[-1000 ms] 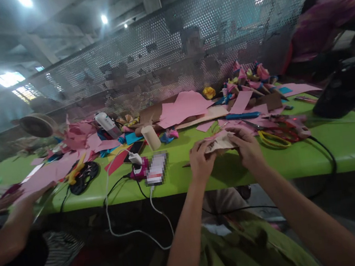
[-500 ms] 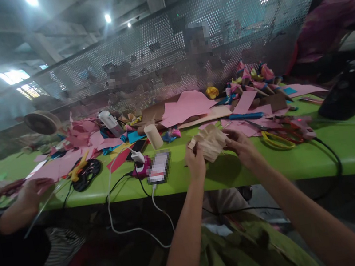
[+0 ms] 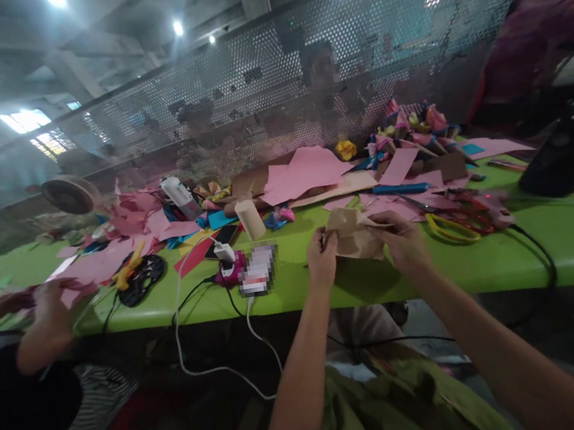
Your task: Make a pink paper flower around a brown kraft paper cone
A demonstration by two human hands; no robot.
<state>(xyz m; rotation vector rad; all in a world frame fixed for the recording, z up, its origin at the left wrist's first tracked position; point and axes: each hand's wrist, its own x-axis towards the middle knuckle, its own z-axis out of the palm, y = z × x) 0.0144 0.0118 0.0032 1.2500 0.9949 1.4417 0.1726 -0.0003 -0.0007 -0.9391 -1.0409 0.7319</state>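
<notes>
A crumpled piece of tan paper (image 3: 355, 234) is stretched between my two hands, a little above the green tabletop. My left hand (image 3: 323, 256) pinches its left edge, thumb on top. At the right edge my right hand (image 3: 402, 237) grips it between thumb and fingers. Beyond the paper lie pink paper sheets (image 3: 305, 172) and blue-handled scissors or a similar blue tool (image 3: 400, 188). Yellow-handled scissors (image 3: 452, 226) rest to the right of my right hand. Left of my left hand lies a phone (image 3: 259, 270) on a charging cable.
A beige cylinder (image 3: 249, 219) stands behind the phone, near a magenta power socket (image 3: 230, 267). Cables hang over the edge of the green table (image 3: 569, 246). At left, a co-worker's hands (image 3: 47, 318) handle pink paper. A dark bottle-like object (image 3: 554, 151) stands at right.
The tan paper has been turned and pulled flatter, with fewer folds showing. Both my hands have shifted slightly right. The co-worker's hand at left has moved a little.
</notes>
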